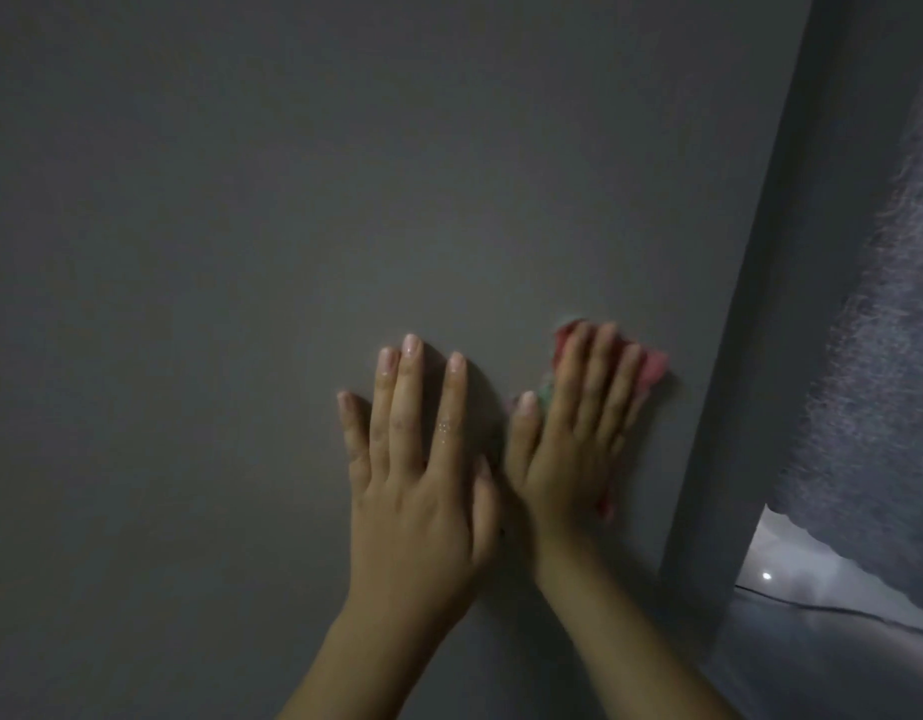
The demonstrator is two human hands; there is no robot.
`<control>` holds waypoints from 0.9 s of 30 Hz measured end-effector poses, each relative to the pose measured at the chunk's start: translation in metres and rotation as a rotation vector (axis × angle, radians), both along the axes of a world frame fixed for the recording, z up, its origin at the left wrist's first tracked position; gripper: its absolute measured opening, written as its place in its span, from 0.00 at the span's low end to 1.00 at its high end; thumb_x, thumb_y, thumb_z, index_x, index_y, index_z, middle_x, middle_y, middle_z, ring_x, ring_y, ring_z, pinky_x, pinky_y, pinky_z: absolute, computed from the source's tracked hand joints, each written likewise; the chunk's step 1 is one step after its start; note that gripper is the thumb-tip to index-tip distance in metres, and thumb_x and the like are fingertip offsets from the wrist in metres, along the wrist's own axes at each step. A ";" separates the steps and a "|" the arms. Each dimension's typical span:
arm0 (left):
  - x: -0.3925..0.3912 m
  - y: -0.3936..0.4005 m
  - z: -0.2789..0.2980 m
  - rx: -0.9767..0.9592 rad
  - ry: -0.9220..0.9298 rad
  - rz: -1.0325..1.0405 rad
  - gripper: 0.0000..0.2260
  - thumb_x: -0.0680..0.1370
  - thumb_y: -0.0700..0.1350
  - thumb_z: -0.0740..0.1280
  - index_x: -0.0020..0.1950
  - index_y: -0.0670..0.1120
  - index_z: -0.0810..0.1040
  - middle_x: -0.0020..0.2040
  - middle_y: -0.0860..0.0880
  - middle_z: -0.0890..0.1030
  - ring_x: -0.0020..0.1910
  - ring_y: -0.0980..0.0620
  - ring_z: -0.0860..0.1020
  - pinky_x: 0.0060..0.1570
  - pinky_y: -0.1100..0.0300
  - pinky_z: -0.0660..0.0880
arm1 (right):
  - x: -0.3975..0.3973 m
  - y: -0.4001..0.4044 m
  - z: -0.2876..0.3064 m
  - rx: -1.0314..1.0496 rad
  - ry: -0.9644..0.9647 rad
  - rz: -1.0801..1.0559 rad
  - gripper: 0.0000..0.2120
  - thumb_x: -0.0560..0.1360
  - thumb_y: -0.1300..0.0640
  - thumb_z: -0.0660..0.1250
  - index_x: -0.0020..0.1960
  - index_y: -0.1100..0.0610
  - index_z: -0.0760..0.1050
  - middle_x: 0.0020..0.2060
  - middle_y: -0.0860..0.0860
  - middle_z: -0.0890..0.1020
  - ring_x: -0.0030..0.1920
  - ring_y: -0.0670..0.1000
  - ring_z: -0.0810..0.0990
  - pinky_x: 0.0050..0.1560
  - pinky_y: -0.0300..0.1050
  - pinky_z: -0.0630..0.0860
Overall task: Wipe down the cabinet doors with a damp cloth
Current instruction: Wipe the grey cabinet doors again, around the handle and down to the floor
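Note:
A plain grey cabinet door (293, 226) fills most of the head view. My left hand (418, 470) lies flat on it with the fingers spread and nothing under it. Just to its right, my right hand (573, 439) presses a pink and green cloth (654, 368) flat against the door. The cloth shows only around the fingertips and below the palm; the hand hides the rest. The right hand is slightly blurred.
The door's right edge (735, 356) runs down close to the cloth, with a narrow grey side panel beside it. Further right hangs a grey fuzzy fabric (875, 356). Below that is a pale, bright patch (792, 569) and a thin dark cable (823, 608).

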State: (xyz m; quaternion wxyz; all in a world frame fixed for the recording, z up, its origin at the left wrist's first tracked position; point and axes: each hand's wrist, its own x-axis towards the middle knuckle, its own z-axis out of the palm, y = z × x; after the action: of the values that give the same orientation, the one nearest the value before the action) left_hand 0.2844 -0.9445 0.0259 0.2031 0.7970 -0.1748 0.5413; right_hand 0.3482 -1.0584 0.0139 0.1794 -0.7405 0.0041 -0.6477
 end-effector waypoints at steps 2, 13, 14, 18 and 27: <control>0.000 0.000 0.000 -0.013 0.007 -0.018 0.27 0.75 0.47 0.57 0.75 0.41 0.64 0.77 0.40 0.54 0.78 0.44 0.49 0.75 0.46 0.41 | -0.005 0.019 -0.020 -0.226 0.045 -0.043 0.24 0.84 0.51 0.39 0.78 0.56 0.42 0.77 0.53 0.42 0.77 0.58 0.45 0.74 0.58 0.47; -0.017 0.074 -0.006 0.028 0.037 0.100 0.28 0.75 0.48 0.57 0.75 0.42 0.63 0.76 0.37 0.55 0.77 0.43 0.49 0.75 0.44 0.42 | -0.018 0.066 -0.042 -0.440 0.019 0.109 0.26 0.83 0.44 0.44 0.78 0.50 0.44 0.78 0.46 0.44 0.77 0.54 0.46 0.75 0.58 0.45; -0.021 0.086 -0.010 0.045 0.051 0.115 0.28 0.74 0.48 0.57 0.75 0.42 0.63 0.76 0.37 0.56 0.77 0.41 0.50 0.75 0.44 0.42 | -0.019 0.068 -0.051 -0.503 0.023 0.121 0.27 0.82 0.44 0.44 0.78 0.49 0.44 0.78 0.46 0.45 0.78 0.54 0.47 0.76 0.57 0.44; -0.040 0.143 -0.014 0.141 0.108 0.174 0.30 0.73 0.49 0.56 0.75 0.43 0.62 0.76 0.37 0.56 0.77 0.40 0.51 0.75 0.44 0.44 | -0.030 0.080 -0.038 -0.450 0.034 0.179 0.28 0.81 0.47 0.51 0.78 0.48 0.46 0.78 0.45 0.50 0.77 0.54 0.49 0.75 0.57 0.43; -0.071 0.256 -0.021 0.157 0.231 0.268 0.31 0.75 0.51 0.55 0.77 0.43 0.58 0.78 0.39 0.53 0.77 0.42 0.49 0.75 0.48 0.44 | -0.035 0.151 0.013 -0.750 -0.022 0.231 0.32 0.77 0.48 0.58 0.78 0.48 0.51 0.77 0.46 0.56 0.77 0.53 0.47 0.75 0.57 0.42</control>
State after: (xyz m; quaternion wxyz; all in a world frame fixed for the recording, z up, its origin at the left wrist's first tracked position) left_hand 0.2129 -0.6885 0.0044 0.0851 0.8833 -0.0843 0.4533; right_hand 0.3128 -0.9074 0.0269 -0.0321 -0.7432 -0.3183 -0.5877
